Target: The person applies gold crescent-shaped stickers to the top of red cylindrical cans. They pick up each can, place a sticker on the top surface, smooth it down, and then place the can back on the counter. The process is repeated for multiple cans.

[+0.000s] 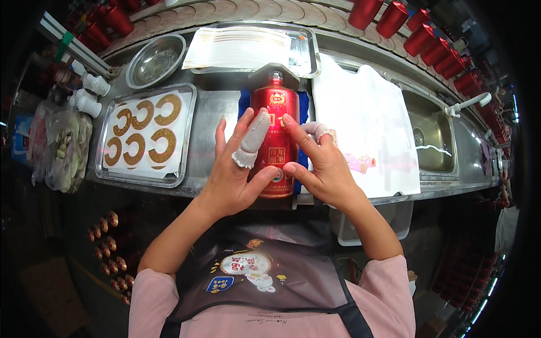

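A glossy red bottle (276, 141) with gold lettering and emblems lies in front of me, its clear neck pointing away. Blue padding (304, 107) shows along its sides, and a grey angular block stands behind its neck. My left hand (239, 163) rests on the bottle's left side, fingers stretched out, with a whitish knitted finger cover on one finger. From the right, my right hand (327, 169) touches the bottle face with its thumb and index fingertips. Another finger of that hand wears a similar cover and bends off to the side.
Left, a metal tray (190, 129) holds sheets with gold C-shaped decals; behind it sits a metal bowl (156, 61). Another tray (307, 50) carries decal strips. White cloth (366, 112) covers the counter right, beside a sink (431, 121) with a faucet. Red bottles (391, 19) line the back.
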Motion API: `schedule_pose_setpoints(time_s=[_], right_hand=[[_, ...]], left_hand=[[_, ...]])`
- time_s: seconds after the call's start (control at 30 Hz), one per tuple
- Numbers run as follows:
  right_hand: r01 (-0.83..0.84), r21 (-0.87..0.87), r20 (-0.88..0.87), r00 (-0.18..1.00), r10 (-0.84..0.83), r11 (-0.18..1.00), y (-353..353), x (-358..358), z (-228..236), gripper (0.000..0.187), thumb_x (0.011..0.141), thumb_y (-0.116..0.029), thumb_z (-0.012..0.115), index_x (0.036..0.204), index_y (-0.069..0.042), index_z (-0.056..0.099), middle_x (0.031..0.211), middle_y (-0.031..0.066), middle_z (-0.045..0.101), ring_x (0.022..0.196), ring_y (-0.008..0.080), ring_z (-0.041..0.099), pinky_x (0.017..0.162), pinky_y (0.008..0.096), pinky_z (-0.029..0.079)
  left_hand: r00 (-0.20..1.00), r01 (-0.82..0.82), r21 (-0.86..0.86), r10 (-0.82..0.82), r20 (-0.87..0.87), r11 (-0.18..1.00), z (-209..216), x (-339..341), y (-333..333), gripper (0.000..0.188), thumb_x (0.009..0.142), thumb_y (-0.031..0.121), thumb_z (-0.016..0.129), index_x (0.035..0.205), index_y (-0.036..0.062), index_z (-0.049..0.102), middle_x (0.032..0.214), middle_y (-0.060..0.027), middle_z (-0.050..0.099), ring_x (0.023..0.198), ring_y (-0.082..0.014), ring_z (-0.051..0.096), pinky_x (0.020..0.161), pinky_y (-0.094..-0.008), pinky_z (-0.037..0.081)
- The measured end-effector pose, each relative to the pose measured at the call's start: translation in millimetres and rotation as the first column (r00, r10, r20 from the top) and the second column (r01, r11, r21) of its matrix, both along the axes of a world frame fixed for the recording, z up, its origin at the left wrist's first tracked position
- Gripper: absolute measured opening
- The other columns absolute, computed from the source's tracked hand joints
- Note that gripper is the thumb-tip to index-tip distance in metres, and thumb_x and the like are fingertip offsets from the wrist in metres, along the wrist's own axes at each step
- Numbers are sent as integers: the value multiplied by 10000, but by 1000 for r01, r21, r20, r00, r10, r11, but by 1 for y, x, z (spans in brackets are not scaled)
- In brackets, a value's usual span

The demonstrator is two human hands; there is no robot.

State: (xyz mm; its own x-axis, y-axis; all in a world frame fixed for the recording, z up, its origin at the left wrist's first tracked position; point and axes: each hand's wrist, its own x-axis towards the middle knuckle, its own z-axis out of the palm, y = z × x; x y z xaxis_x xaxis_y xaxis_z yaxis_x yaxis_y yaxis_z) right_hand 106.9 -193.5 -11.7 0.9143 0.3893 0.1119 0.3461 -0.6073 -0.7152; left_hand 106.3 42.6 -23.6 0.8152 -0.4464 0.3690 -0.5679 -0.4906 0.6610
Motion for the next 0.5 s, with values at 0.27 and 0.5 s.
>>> schedule_pose_setpoints(time_s=[0.27,0.5], right_hand=[[34,-78,-47,998,-38,996,10,1,11,698,935,-456,691,1566,-271,455,1292,221,540,1136,398,551,979,461,480],[50,-55,-22,998,-51,997,12,0,8,680,935,-426,698,1556,-267,471,1262,197,548,1120,380,549,975,455,478]], left_hand=[[1000,-26,7,26,-4,1000,-10,-6,1,732,986,332,638,1599,80,330,1621,-196,355,1542,-380,256,1205,-666,41],[1000,-14,-24,15,19,1000,-16,-5,6,754,1001,333,623,1615,63,278,1628,-210,342,1547,-381,247,1216,-644,47]])
